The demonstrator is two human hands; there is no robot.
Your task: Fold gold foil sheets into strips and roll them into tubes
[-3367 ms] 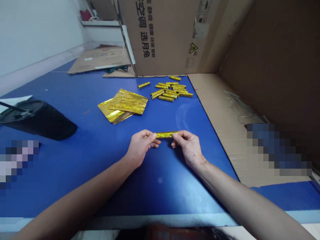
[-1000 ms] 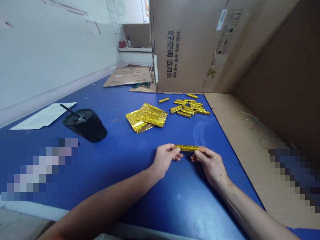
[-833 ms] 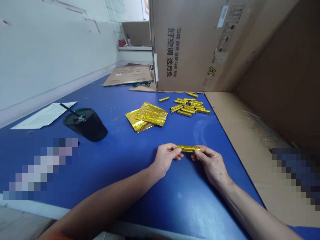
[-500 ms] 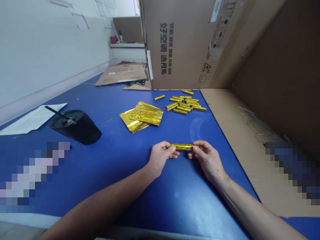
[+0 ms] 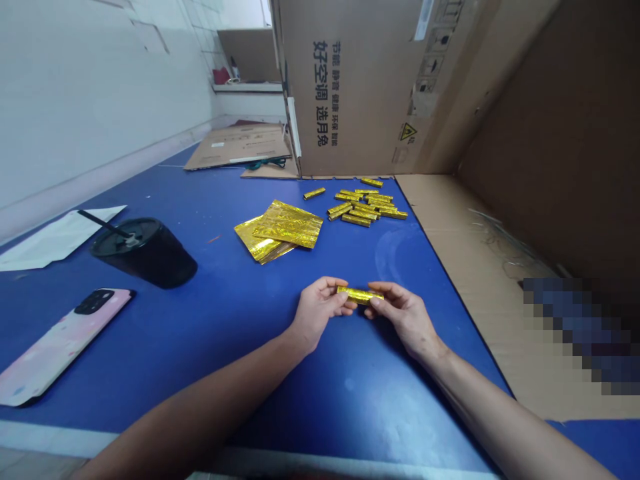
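Observation:
Between my two hands is a small roll of gold foil paper (image 5: 359,295), held level above the blue table. My left hand (image 5: 320,308) pinches its left end between thumb and fingers. My right hand (image 5: 404,315) has its thumb and fingers on the right part of the roll. Beyond the hands lies a stack of flat gold foil sheets (image 5: 289,225), fanned unevenly. To the right of that stack, several finished-looking gold rolls (image 5: 365,209) form a loose pile, with one single roll (image 5: 315,193) apart on its left.
A black tumbler (image 5: 150,257) with a straw stands on the left of the blue table (image 5: 240,313). Near it are a phone in a pastel case (image 5: 65,347) and a white sheet (image 5: 55,240). A large cardboard box (image 5: 370,87) walls the back, and cardboard (image 5: 450,227) borders the right.
My right hand has shifted inward along the roll, closer to my left hand, and the roll now tilts slightly down to the right. The whole view has drifted a little.

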